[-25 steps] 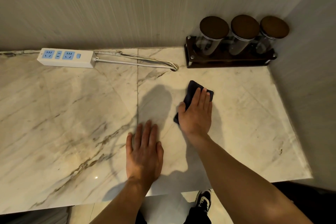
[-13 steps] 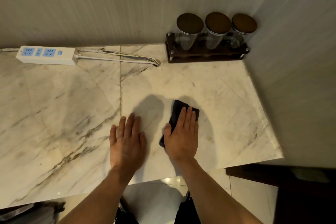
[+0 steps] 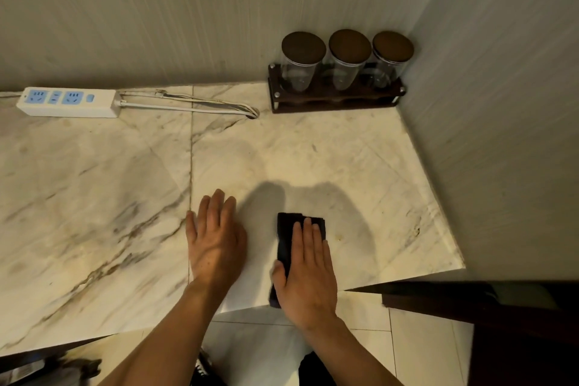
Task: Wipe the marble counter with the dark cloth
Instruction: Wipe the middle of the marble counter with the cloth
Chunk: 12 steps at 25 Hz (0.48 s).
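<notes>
The dark cloth lies folded flat on the marble counter, near its front edge. My right hand presses flat on the cloth with fingers together, covering its right and near parts. The cloth's near end reaches the counter's edge. My left hand rests palm down on the bare marble just left of the cloth, fingers extended, holding nothing.
A white power strip with its cable lies along the back wall at left. A dark wooden rack with three lidded glass jars stands in the back right corner. A wall bounds the counter's right side. Tiled floor lies below the front edge.
My right hand has dragged the cloth toward me, from mid-counter to the front edge. My left hand stays flat on the marble beside it.
</notes>
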Each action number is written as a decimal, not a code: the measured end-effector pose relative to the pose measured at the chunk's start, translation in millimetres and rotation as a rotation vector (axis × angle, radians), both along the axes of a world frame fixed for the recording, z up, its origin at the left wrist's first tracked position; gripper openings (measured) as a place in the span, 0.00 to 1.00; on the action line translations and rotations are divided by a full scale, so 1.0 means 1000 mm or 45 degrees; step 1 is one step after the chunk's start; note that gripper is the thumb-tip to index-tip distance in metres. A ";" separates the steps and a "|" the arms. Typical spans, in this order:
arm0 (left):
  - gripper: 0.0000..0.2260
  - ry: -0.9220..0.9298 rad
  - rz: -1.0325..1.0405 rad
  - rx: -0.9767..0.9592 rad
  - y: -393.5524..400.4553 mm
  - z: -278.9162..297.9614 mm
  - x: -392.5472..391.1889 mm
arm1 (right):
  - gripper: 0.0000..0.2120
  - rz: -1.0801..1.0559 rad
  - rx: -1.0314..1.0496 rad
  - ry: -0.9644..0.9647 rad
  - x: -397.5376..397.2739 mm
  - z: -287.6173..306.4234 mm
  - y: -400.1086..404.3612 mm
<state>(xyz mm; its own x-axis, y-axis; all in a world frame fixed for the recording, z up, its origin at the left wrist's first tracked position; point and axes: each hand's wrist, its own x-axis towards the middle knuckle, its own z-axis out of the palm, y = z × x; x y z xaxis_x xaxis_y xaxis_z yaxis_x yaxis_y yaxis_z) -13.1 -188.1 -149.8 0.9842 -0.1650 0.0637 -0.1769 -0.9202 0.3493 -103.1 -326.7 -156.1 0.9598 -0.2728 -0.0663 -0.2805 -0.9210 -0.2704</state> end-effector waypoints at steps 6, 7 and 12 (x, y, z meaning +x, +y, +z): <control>0.26 0.075 -0.026 -0.025 -0.044 -0.003 0.005 | 0.34 0.461 -0.024 0.015 -0.014 0.001 -0.047; 0.25 0.085 -0.023 -0.029 -0.047 -0.003 0.005 | 0.35 0.541 -0.030 0.026 -0.014 0.003 -0.057; 0.26 0.150 -0.013 0.051 -0.051 -0.009 0.005 | 0.35 0.875 -0.039 0.105 0.000 0.008 -0.096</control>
<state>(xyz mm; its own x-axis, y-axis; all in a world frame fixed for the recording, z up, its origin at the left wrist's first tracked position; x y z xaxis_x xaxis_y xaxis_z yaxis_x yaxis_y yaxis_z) -8.5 -238.8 -158.6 0.9828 -0.1749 -0.0592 -0.1460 -0.9323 0.3311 -102.6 -422.2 -148.0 0.9078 0.3921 -0.1485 0.3506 -0.9041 -0.2443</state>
